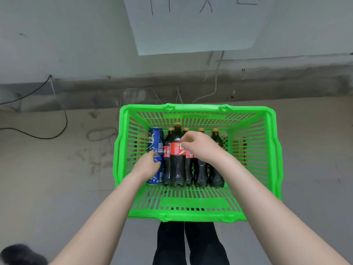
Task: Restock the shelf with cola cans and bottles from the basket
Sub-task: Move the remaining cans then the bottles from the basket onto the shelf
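Green basket (198,107) roomy rightward; left hand (148,166) grips can (158,176), right hand (198,148) bottle (176,169).

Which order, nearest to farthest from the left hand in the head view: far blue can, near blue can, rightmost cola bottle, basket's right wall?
1. Near blue can: gripped by the left hand, at the basket's left side.
2. Far blue can: just beyond it, same side.
3. Rightmost cola bottle: right end of the row.
4. Basket's right wall: farthest right.
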